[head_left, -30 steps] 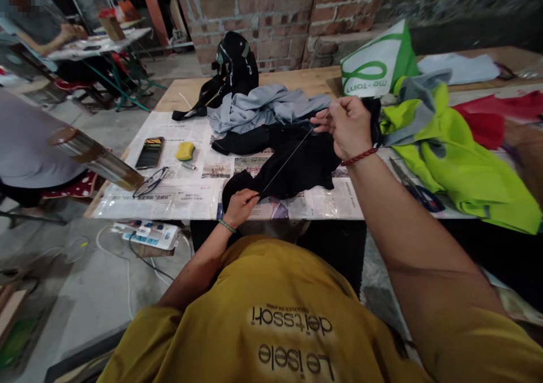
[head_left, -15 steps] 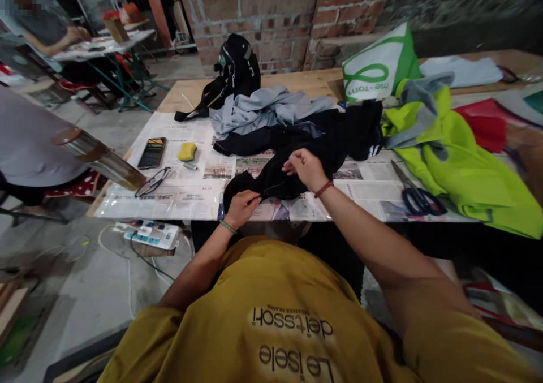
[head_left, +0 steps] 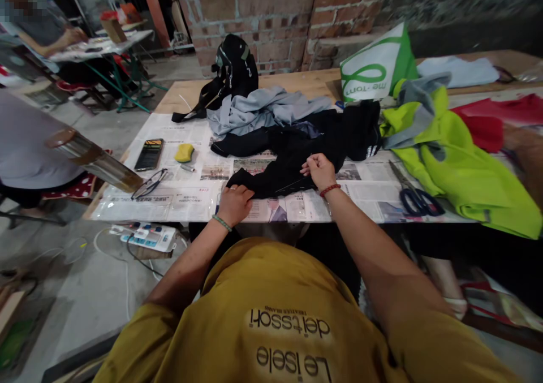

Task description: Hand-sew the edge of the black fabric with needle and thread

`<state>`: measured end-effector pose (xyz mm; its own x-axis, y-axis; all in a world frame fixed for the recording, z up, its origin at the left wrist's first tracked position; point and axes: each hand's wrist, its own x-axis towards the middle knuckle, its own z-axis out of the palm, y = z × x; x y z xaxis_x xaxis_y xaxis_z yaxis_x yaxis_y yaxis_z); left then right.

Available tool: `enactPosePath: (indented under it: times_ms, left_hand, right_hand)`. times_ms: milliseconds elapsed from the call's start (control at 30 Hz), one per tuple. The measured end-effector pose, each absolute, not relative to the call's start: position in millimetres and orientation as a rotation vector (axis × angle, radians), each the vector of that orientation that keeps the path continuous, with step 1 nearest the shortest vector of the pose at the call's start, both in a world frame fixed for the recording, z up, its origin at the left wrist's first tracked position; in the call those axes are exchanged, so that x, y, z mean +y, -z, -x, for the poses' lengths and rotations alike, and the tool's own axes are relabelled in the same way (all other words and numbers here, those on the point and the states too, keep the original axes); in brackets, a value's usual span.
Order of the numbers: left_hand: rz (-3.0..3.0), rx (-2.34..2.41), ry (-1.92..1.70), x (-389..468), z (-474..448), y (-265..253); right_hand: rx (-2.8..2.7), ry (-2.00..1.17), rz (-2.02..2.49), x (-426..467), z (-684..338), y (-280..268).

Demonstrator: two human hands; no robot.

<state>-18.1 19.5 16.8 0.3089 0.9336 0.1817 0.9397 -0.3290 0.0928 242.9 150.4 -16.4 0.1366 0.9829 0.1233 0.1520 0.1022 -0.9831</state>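
A black garment lies across the newspaper-covered table in front of me, with a pale line of thread along its near part. My left hand is closed on the garment's left end, its fingers curled over the cloth. Over the near right part of the cloth, my right hand is closed in a pinch. A thin, light sliver like a needle shows at its fingertips; it is too small to see fully. Behind the black cloth lies a crumpled grey garment.
Scissors and a neon yellow garment lie right. Leftward are a phone, sponge, glasses and a tilted bottle. A black bag and green-white bag stand behind. A person sits left.
My right hand has moved slightly right and turned, still pinched. My left hand has shifted a little left and lies flatter over the cloth's end. The near cloth looks more spread out.
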Motion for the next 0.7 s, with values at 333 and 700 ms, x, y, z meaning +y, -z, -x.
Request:
enactPosePath:
  times_ms: [333,700]
  left_hand:
    - [2.279,-1.974,0.272,-17,73,-31]
    - [2.49,-1.655,0.726,-3,-22,-13]
  right_hand:
    - [-1.357,-0.851,1.262,147,-244,26]
    - [-1.333,-0.882,1.278,144,-243,19]
